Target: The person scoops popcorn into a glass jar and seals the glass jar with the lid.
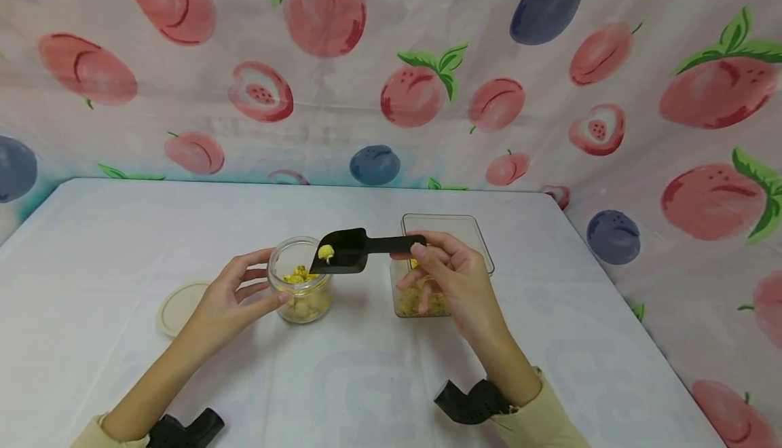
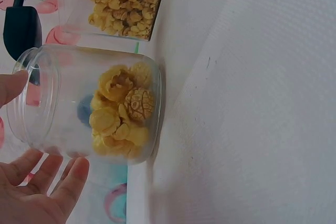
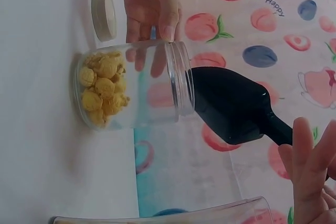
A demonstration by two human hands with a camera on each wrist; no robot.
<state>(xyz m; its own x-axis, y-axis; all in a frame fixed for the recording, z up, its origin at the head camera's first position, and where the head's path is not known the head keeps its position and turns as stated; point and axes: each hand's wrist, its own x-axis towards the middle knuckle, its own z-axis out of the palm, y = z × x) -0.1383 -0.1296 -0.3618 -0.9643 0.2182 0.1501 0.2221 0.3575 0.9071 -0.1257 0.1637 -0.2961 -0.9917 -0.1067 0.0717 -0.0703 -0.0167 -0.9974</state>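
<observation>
Currently we see, at centre frame in the head view, the left hand (image 1: 229,295) beside a small glass jar (image 1: 301,288) standing on the white tabletop (image 1: 366,380). Its fingers (image 1: 259,290) are spread and only loosely bent, thumb tip at the rim and fingertips against the side wall; we read this as steadying contact, not a closed grip. The jar is partly filled with yellow popcorn (image 1: 298,275).

The right hand (image 1: 449,278) pinches the handle of a black scoop (image 1: 345,251), fingers curled round it. The scoop bowl sits over the jar mouth, tipped toward it, with one popcorn piece (image 1: 326,252) in it.

A clear rectangular container (image 1: 449,231) holding more popcorn stands just right of the jar, partly behind the right hand. A round beige lid (image 1: 180,307) lies flat at left of the jar.
</observation>
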